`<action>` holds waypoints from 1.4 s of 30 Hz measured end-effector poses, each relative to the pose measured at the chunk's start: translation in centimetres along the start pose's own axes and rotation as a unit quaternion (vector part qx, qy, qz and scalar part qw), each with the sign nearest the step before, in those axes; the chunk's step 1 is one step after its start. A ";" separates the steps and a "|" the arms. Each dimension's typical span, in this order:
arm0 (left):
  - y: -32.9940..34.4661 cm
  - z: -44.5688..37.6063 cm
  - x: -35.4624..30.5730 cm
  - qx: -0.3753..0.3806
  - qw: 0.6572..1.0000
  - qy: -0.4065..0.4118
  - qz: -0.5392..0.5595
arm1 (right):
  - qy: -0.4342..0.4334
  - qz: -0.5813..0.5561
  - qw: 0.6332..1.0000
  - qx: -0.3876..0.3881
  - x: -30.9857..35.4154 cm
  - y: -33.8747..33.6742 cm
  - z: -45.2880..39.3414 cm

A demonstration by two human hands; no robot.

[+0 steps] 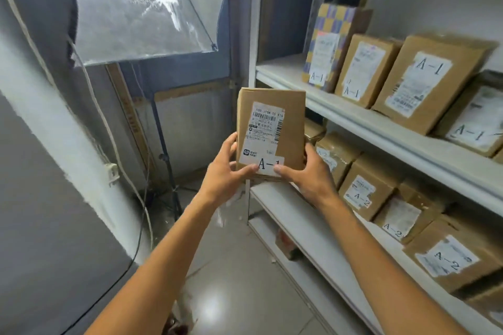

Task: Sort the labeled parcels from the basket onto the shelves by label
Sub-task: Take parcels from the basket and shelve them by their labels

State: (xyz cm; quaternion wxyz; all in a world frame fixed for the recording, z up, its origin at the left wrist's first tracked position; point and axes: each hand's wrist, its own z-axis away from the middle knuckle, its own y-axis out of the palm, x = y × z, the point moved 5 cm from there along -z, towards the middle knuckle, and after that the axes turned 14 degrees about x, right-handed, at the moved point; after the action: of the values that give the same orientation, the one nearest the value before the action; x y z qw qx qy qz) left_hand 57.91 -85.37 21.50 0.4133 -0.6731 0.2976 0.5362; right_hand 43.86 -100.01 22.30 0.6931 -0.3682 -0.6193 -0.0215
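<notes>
Gripping the brown parcel (270,130) at its lower corners, the left hand (226,168) and right hand (307,171) are curled round it, label up. It is judged light, stiff, flat-sided. The A-1 shelf (381,128) lies at 2 o'clock.

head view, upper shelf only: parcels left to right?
checkered parcel → small brown A-1 box → large A-1 box → A-1 box at the frame edge. All four show A-1 labels. The held A-1 parcel is not yet on the shelf.
</notes>
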 end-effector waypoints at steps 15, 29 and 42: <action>-4.7 -21.5 -10.2 -0.037 0.988 0.124 -0.083 | -0.115 0.016 0.990 -0.084 5.9 -11.6 -18.8; -8.1 -32.9 -6.7 -0.047 0.989 0.127 -0.066 | -0.056 0.206 0.963 -0.164 4.1 -11.9 -29.4; -9.6 -41.0 -4.8 -0.046 0.975 0.141 -0.168 | -0.041 0.249 0.947 -0.197 2.9 -9.7 -33.3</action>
State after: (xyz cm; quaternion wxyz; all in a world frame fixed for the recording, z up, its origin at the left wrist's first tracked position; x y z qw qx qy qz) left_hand 84.35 -116.82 31.80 0.4204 -0.8006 0.2105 0.3715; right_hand 67.89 -123.71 30.84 0.5640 -0.6401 -0.5197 0.0456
